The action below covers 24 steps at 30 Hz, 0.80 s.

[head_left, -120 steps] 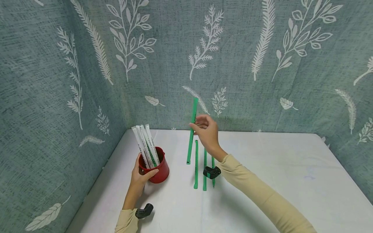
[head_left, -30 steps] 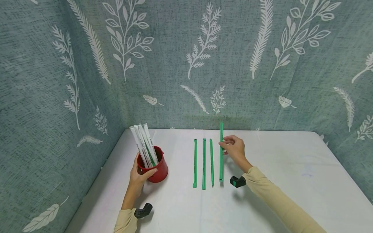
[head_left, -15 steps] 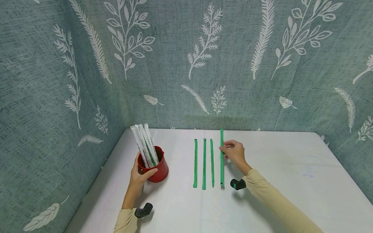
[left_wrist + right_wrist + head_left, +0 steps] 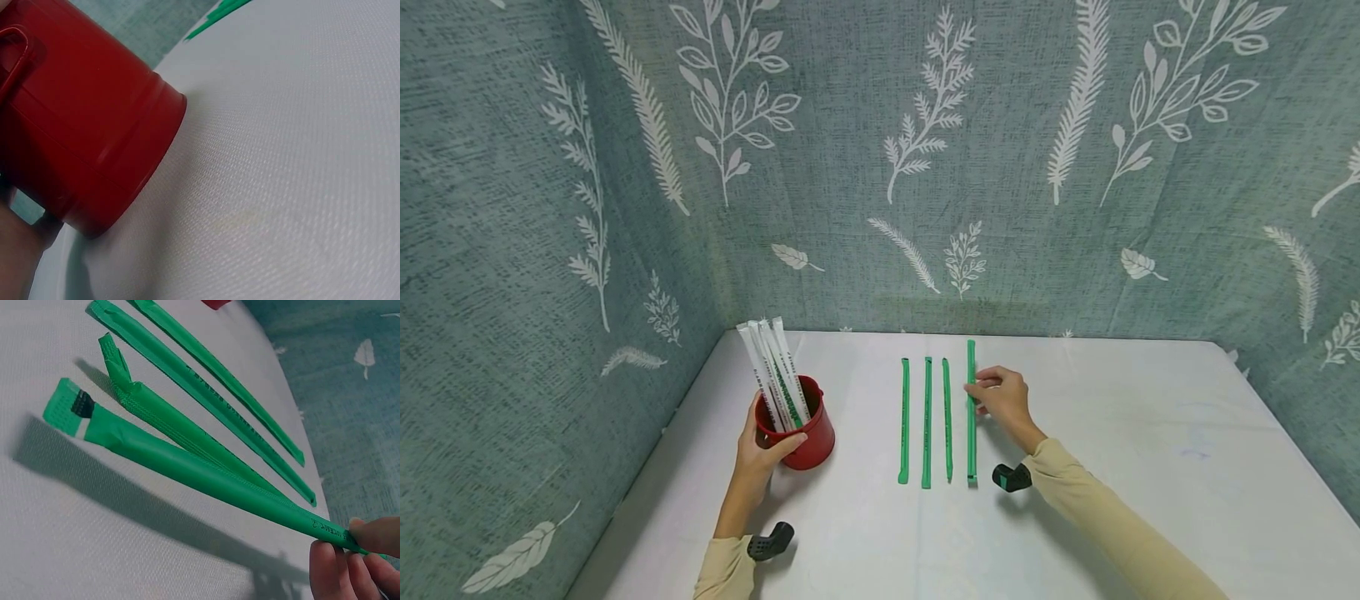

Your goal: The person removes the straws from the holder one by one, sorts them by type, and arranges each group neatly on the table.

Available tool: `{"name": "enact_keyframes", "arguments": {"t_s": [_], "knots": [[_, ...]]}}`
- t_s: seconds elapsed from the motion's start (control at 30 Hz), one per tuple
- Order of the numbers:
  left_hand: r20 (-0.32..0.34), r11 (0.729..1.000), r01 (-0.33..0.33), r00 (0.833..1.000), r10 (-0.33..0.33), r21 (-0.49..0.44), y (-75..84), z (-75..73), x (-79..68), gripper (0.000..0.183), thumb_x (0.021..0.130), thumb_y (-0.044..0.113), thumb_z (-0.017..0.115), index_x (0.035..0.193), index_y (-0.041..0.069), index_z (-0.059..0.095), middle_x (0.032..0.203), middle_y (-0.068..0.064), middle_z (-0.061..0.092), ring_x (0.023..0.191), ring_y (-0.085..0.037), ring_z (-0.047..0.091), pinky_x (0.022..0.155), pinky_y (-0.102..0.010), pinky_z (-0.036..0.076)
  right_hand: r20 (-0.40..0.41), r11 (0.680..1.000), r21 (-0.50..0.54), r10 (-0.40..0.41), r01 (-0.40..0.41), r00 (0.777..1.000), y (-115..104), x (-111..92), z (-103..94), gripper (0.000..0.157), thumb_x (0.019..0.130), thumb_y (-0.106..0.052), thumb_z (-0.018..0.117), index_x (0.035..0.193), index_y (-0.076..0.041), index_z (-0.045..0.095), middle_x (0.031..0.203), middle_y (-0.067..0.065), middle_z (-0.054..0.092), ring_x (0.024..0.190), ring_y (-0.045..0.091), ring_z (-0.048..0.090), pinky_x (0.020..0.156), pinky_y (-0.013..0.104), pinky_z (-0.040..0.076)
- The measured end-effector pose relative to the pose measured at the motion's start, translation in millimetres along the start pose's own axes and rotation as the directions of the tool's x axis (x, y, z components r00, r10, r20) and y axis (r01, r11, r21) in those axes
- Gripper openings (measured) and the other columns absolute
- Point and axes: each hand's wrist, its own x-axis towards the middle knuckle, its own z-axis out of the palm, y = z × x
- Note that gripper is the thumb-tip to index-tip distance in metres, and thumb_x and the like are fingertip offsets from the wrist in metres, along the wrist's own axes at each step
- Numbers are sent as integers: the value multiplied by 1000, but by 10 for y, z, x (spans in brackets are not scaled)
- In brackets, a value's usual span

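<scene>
My right hand (image 4: 1004, 401) pinches a green paper-wrapped straw (image 4: 206, 478) near its far end, thumb on one side and fingers on the other. The straw casts a shadow close below it on the white table. To its left, three more green wrapped straws (image 4: 927, 425) lie side by side, roughly parallel. My left hand (image 4: 762, 454) grips a small red metal bucket (image 4: 815, 442), thumb at the rim and fingers round the far side. Several white wrapped straws (image 4: 775, 375) with printed lettering stand in the bucket, leaning left. In the left wrist view the bucket's base (image 4: 134, 169) tilts across the picture.
The white tabletop (image 4: 1112, 417) runs back to a grey-green leaf-patterned cloth (image 4: 850, 167) hung behind and at the left. Black devices (image 4: 1012, 477) are worn on both wrists.
The right hand has carried the held green straw from over the other green straws to their right and lowered it toward the table. The left hand stays on the bucket.
</scene>
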Motion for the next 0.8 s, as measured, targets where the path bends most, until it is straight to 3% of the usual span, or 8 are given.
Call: {"name": "enact_keyframes", "arguments": {"t_s": [0.57,0.8], "knots": [[-5,1000,3,1000,-3,4,-13,-5,0,91,80,12,71,151,23,16,148,-3,32,130,-21,32,93,-29,46,-29,992,-122,40,-43,999,34,-15,94,24,78,-7,75,95,6,65,72,11,62,48,13,56,44,27,49],[-3,1000,-3,1000,3,-4,-7,-3,-3,90,81,11,71,151,24,17,147,-2,32,129,-20,33,91,-25,46,-31,988,-150,43,-47,999,61,-15,136,22,78,-5,75,94,6,65,73,12,63,47,14,57,41,26,49]]}}
